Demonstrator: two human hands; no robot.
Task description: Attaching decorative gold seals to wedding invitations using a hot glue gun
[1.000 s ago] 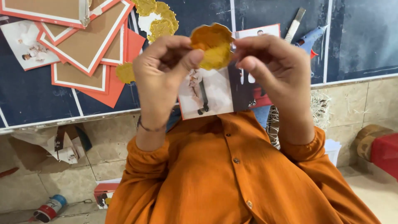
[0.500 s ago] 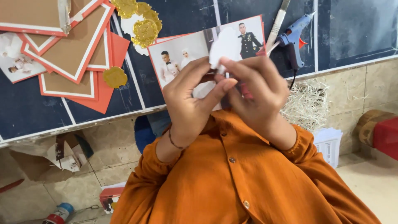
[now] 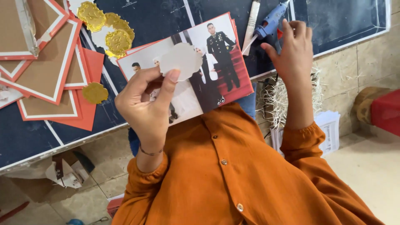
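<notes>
A white scalloped cutout (image 3: 181, 60) is pinched in the left hand (image 3: 146, 104); the right hand (image 3: 293, 46), now released from it, is spread open by the blue glue gun (image 3: 271, 21).

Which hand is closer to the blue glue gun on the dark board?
The right hand. It is at the blue plastic glue gun, fingers about its handle. The left hand is far off to the side, holding a white scalloped paper piece over the printed photo.

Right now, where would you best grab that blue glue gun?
By its handle, the end nearest the right hand already reaching for it. The glue gun lies flat on the dark board, nozzle end away from the fingers, so come from the right side.
</notes>
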